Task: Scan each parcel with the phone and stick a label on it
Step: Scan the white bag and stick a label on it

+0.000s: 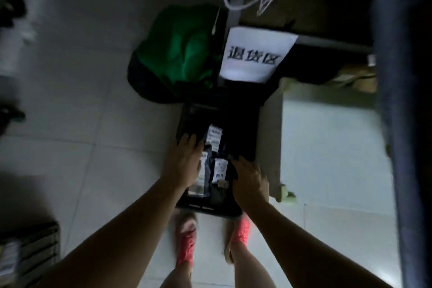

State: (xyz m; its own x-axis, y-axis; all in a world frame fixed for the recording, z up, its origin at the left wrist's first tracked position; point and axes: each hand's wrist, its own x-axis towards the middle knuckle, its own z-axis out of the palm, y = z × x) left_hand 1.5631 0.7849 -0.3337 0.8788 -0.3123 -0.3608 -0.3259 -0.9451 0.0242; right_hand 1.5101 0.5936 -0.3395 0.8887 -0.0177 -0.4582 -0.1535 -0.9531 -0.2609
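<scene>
Step in hand: picking a parcel, ahead of any scan. I stand over a black crate [182, 121] on the tiled floor [93, 105], both hands down inside it.

My left hand [187, 159] is wide, fingers straight and spread, resting on the dark parcels [208, 184] at the crate's left side. My right hand [250, 177] lies over a dark parcel at the right side. Whether its fingers curl under the edge I cannot tell.

No phone and no loose label is in view, so neither scanning nor sticking has begun on this lot. In my judgement the next move calls for lifting one parcel clear, turning its code face-up, then fetching the phone.

Writing: a white paper sign [254, 56] on the shelf frame beyond the crate reads 退货区 (returns area). Several parcels carry white printed labels [215, 134], but the print is too blurred to read.
</scene>
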